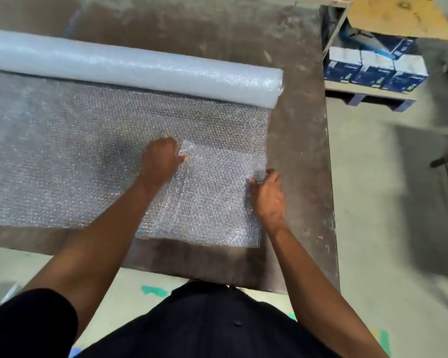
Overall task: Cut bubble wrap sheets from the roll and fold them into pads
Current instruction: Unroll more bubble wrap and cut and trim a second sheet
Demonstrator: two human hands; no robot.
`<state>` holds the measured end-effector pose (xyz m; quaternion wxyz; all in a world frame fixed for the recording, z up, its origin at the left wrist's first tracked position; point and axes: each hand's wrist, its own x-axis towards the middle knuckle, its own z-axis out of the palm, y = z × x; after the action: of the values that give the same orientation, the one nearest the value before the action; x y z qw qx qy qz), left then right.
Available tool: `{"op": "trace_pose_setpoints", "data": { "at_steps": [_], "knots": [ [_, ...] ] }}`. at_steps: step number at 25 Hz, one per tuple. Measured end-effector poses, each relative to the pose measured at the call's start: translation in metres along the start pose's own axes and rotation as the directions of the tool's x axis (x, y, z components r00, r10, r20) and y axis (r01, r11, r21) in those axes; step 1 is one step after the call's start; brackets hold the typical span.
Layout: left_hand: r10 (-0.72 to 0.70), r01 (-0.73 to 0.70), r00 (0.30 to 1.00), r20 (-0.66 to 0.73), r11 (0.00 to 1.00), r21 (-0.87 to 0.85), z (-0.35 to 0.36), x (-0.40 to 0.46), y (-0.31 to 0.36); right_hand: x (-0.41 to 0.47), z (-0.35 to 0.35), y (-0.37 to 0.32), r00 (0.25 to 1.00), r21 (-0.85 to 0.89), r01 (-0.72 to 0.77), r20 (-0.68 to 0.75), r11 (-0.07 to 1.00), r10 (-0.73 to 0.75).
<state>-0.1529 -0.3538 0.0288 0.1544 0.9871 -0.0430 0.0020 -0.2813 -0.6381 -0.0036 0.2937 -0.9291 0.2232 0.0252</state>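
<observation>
From my remote seat, reading left to right: the bubble wrap roll [130,69] lies across the table [299,151] from nine o'clock toward two o'clock, its unrolled sheet [62,156] spread flat toward the near edge. At the centre, the left hand [161,161] rests on the wrap with its fingers curled over the far left corner of a smaller folded piece [212,197]; I read this as a pinch on that corner, thumb pointing toward three o'clock. The folded piece lies on top of the sheet's right end (it looks whiter and denser than the single layer beneath). At its right edge, toward four o'clock, the right hand [268,195] has its fingers curled on the piece's border, gripping it. Beyond the table, at one o'clock, blue and white boxes [375,69] stand in a row on a low shelf [367,95] under a cardboard sheet [401,15].
</observation>
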Motion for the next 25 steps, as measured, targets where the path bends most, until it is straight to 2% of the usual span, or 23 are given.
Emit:
{"op": "trace_pose_setpoints", "data": {
  "at_steps": [1, 3, 6, 8, 12, 14, 15, 17, 18, 20, 21, 22, 23, 25],
  "knots": [
    [0.035, -0.031, 0.997, -0.063, 0.997, 0.063, 0.001, -0.007, 0.001, -0.004, 0.001, -0.004, 0.999, -0.094, 0.012, -0.043, 0.995, -0.016],
    [0.091, -0.070, 0.990, -0.111, 0.982, 0.175, 0.003, -0.019, 0.005, -0.011, 0.007, -0.007, 0.981, -0.308, 0.121, -0.110, 0.944, -0.162],
    [0.089, -0.078, 0.993, -0.072, 0.985, 0.152, 0.005, -0.032, 0.015, -0.015, 0.015, -0.006, 0.952, -0.392, 0.302, 0.088, 0.869, -0.292],
    [0.139, -0.133, 0.986, -0.094, 0.988, 0.073, 0.011, -0.039, 0.022, -0.015, 0.016, -0.006, 0.935, -0.361, 0.354, 0.151, 0.863, -0.321],
    [0.180, -0.194, 0.978, -0.103, 0.969, -0.150, 0.017, -0.063, 0.049, -0.017, 0.012, -0.005, 0.919, -0.175, 0.393, 0.034, 0.903, -0.394],
    [0.130, -0.171, 0.982, -0.140, 0.924, -0.341, 0.024, -0.078, 0.076, -0.020, 0.007, -0.004, 0.886, -0.007, 0.463, 0.019, 0.886, -0.463],
    [0.062, -0.130, 0.985, -0.163, 0.886, -0.446, 0.033, -0.084, 0.089, -0.019, 0.004, -0.003, 0.868, 0.105, 0.490, 0.025, 0.865, -0.495],
    [-0.106, -0.004, 0.985, -0.134, 0.769, -0.639, 0.050, -0.090, 0.113, -0.019, -0.001, -0.006, 0.852, 0.359, 0.485, 0.011, 0.798, -0.523],
    [-0.187, 0.070, 0.979, -0.079, 0.673, -0.736, 0.058, -0.093, 0.128, -0.017, -0.004, -0.006, 0.856, 0.446, 0.457, 0.014, 0.769, -0.517],
    [-0.324, 0.212, 0.942, 0.091, 0.362, -0.908, 0.067, -0.095, 0.158, -0.010, -0.010, 0.000, 0.859, 0.514, 0.404, 0.072, 0.756, -0.508],
    [-0.362, 0.253, 0.917, 0.169, 0.196, -0.947, 0.069, -0.095, 0.172, -0.006, -0.015, 0.007, 0.855, 0.526, 0.379, 0.116, 0.762, -0.505],
    [-0.399, 0.263, 0.892, 0.211, 0.078, -0.962, 0.072, -0.093, 0.185, -0.001, -0.022, 0.015, 0.851, 0.538, 0.349, 0.161, 0.767, -0.500],
    [-0.442, 0.254, 0.871, 0.216, 0.029, -0.967, 0.078, -0.092, 0.196, 0.004, -0.030, 0.023, 0.851, 0.547, 0.304, 0.212, 0.780, -0.481],
    [-0.497, 0.220, 0.847, 0.191, 0.001, -0.975, 0.090, -0.095, 0.212, 0.016, -0.045, 0.036, 0.845, 0.537, 0.214, 0.317, 0.816, -0.430]
  ]
}}
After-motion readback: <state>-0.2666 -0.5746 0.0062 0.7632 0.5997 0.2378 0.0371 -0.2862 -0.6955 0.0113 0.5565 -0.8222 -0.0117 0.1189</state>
